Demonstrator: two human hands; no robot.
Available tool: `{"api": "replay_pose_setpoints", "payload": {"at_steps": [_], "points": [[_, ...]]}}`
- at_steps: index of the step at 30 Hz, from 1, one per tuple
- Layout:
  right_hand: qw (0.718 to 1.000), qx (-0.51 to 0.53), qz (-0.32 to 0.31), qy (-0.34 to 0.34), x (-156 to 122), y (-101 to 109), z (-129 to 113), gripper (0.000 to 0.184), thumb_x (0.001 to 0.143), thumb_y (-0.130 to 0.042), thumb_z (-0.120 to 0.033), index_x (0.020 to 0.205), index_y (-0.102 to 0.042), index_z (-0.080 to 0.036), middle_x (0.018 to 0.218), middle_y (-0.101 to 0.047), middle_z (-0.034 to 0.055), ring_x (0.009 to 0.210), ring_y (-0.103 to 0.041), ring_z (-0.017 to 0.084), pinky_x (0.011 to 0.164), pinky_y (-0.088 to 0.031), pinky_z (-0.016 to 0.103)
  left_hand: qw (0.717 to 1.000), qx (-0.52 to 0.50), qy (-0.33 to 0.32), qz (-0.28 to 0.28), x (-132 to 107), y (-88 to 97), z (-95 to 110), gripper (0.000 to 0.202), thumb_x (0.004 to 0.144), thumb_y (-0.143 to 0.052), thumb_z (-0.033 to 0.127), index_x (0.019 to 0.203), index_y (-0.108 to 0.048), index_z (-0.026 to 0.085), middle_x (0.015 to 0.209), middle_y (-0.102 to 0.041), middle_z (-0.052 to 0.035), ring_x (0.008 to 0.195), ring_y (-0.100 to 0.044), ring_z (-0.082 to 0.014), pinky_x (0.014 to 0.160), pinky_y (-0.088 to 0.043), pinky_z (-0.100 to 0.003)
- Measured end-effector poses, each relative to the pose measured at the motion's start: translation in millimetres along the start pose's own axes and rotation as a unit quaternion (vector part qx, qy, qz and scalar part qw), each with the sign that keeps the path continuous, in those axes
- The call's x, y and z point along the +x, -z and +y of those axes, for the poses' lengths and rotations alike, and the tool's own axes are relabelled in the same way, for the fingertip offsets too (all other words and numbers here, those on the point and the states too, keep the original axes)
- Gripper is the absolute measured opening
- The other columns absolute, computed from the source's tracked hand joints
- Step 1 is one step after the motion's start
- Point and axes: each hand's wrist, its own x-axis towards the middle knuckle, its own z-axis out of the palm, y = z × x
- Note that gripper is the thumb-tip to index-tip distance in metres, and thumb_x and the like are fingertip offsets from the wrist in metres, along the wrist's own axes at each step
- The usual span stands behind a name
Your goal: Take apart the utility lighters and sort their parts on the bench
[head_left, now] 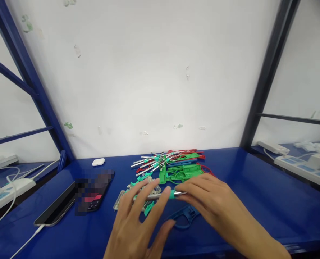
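Observation:
A thin silver metal rod with a teal collar [172, 194] lies level across the space between my hands. My right hand [210, 196] pinches its right end between thumb and fingers. My left hand [138, 216] has its fingers spread over the rod's left part, the thumb apart from it; whether the fingertips touch it I cannot tell. Below the rod, a blue plastic piece with a looped handle [185, 217] rests on the table, partly hidden by my hands. Behind my left fingers lie small clear plastic parts [118, 200] with teal bits among them.
Farther back is a pile of similar silver rods [149, 166], green plastic pieces [185, 172] and red ones [200, 156]. Two phones [59, 205] [102, 189] and a white earbud case [98, 162] lie left on the blue table [257, 201]. Metal posts and power strips [305, 167] flank it.

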Motion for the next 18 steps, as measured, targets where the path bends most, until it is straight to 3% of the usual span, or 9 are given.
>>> {"api": "replay_pose_setpoints", "payload": {"at_steps": [4, 7, 11, 18], "points": [[0.996, 0.088, -0.025, 0.01, -1.0, -0.6, -10.9, 0.023, 0.116, -0.046, -0.036, 0.121, -0.067, -0.03, 0.101, -0.076, 0.001, 0.087, -0.069, 0.022, 0.082, -0.05, 0.037, 0.997, -0.066, 0.003, -0.028, -1.5, -11.5, 6.6, 0.052, 0.108, -0.057, 0.021, 0.159, -0.044, 0.024, 0.126, -0.076, -0.0079, 0.117, -0.071, -0.0197, 0.104, -0.056, -0.031], [0.989, 0.137, -0.043, -0.042, -1.1, -5.5, -7.5, 0.021, 0.112, -0.059, -0.04, 0.132, -0.063, -0.036, 0.116, -0.075, -0.0003, 0.102, -0.07, 0.022, 0.09, -0.052, 0.035, 0.993, -0.114, 0.03, -0.006, -1.9, -17.3, 3.3, 0.04, 0.109, -0.056, 0.018, 0.148, -0.055, 0.025, 0.117, -0.078, -0.0043, 0.104, -0.075, -0.0139, 0.095, -0.058, -0.022], [0.972, 0.183, -0.088, -0.12, -3.5, -5.0, 1.4, 0.047, 0.104, -0.072, -0.044, 0.149, -0.054, -0.044, 0.126, -0.073, -0.0025, 0.104, -0.071, 0.022, 0.094, -0.055, 0.034, 0.99, -0.127, 0.058, -0.004, -1.9, -20.0, -4.2, 0.029, 0.108, -0.057, 0.02, 0.136, -0.064, 0.027, 0.114, -0.077, -0.0033, 0.101, -0.076, -0.014, 0.091, -0.059, -0.021], [0.962, 0.206, -0.127, -0.124, -1.6, -0.5, 16.2, 0.016, 0.11, -0.063, -0.043, 0.122, -0.072, -0.038, 0.12, -0.076, -0.0091, 0.113, -0.068, 0.019, 0.1, -0.047, 0.03, 0.981, -0.152, 0.08, -0.086, -3.3, -24.0, -7.8, 0.031, 0.107, -0.055, 0.018, 0.134, -0.065, 0.03, 0.114, -0.074, -0.0026, 0.096, -0.077, -0.0167, 0.083, -0.064, -0.028]]}}
